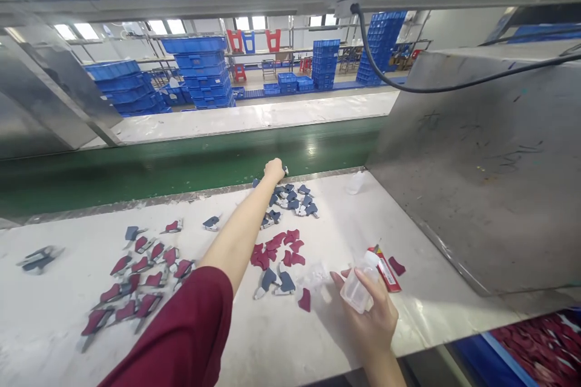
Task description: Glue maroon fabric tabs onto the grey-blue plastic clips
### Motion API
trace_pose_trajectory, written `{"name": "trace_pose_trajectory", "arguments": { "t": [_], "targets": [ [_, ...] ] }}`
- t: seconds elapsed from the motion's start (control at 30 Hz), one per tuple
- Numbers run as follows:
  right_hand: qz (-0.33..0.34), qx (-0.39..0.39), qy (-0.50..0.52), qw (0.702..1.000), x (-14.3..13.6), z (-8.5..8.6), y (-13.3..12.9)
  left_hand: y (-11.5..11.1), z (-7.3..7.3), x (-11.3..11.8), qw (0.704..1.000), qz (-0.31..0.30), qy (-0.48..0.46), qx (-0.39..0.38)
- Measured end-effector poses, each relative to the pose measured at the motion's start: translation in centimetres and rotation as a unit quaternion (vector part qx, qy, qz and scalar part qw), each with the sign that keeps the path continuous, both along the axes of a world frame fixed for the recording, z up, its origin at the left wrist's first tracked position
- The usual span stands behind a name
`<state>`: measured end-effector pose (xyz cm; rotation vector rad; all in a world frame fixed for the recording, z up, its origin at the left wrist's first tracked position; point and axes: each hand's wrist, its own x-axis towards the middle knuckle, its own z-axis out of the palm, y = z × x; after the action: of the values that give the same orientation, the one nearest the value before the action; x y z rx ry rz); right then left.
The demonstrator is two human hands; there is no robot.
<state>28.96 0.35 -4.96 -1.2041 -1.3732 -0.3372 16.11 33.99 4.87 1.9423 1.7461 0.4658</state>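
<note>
My left hand (274,169) reaches to the table's far edge, fingers closed around a small dark-and-white part (285,170), mostly hidden by the hand. Just below it lies a pile of dark blue and grey parts (293,198). My right hand (374,308) grips a translucent squeeze bottle (356,290) with a white cap and thin nozzle, tilted over the table. Left of the bottle are a loose maroon piece (305,300), two blue-and-grey parts (285,282) and a heap of maroon pieces (272,249). Many maroon-and-grey parts (147,302) lie left of my arm.
A green conveyor belt (204,166) runs beyond the table (349,351). A red-and-yellow packet (391,278) and a small clear bottle (355,182) lie at right. A metal box (490,181) bounds the right side; a blue bin (503,357) holds maroon pieces. A black cable (385,75) hangs above.
</note>
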Motion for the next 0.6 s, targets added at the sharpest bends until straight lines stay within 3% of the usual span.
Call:
{"name": "trace_pose_trajectory", "arguments": {
  "t": [0.1,0.17,0.27,0.43,0.5,0.6],
  "targets": [
    [-0.017,0.024,0.013,0.999,0.0,0.4,-0.1,-1.8,0.8,-1.3,0.995,-0.03,-0.093,-0.019],
    [-0.047,0.046,0.024,0.998,0.0,0.5,-0.1,-4.7,1.0,-3.1,0.987,-0.054,-0.15,-0.035],
    [-0.072,0.075,0.04,0.994,0.2,0.3,-0.1,-11.6,0.5,-7.3,0.975,-0.077,-0.201,-0.061],
    [-0.109,0.071,0.025,0.991,0.7,-1.0,-0.4,-24.7,-2.3,-14.4,0.967,-0.099,-0.221,-0.079],
    [-0.11,0.069,0.015,0.991,0.5,-1.3,-0.7,-28.6,-3.5,-15.9,0.975,-0.083,-0.199,-0.056],
    [-0.089,0.08,0.036,0.992,-0.9,-0.9,-1.4,-32.5,-4.9,-16.9,0.986,-0.067,-0.148,-0.041]
  ]
}}
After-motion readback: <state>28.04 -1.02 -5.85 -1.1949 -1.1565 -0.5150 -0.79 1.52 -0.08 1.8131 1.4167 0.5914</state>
